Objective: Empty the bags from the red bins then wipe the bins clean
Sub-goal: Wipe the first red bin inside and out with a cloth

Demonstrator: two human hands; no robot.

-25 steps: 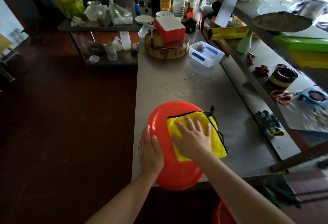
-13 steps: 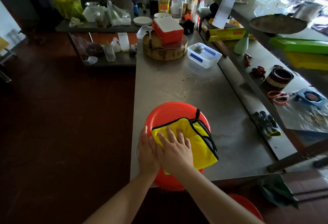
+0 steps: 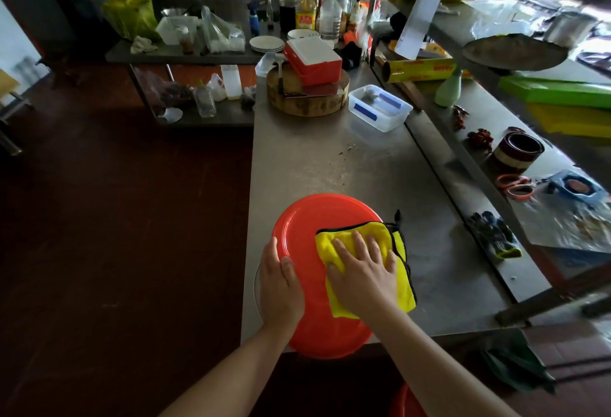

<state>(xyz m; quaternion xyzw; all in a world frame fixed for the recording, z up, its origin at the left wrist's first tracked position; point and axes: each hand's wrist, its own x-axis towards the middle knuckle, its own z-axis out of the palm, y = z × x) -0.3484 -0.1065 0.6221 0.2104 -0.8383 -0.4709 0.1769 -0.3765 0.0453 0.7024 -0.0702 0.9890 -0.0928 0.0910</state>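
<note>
Red bin [image 3: 307,218], underside up, at the near edge of the counter [image 3: 330,158]. My right hand [image 3: 363,271], fingers flat, has swept the yellow cloth [image 3: 401,297] from 8 o'clock across to 3 o'clock. My left hand [image 3: 281,284] rests flat at 9 o'clock, the hands now apart. I judge wiping to be mid-stroke.

Dim room, daylight glare upper right, wide-angle edge bending, blurred right side

Flat right hand [image 3: 363,272] presses cloth [image 3: 402,296] onto red bin [image 3: 310,218].
</note>
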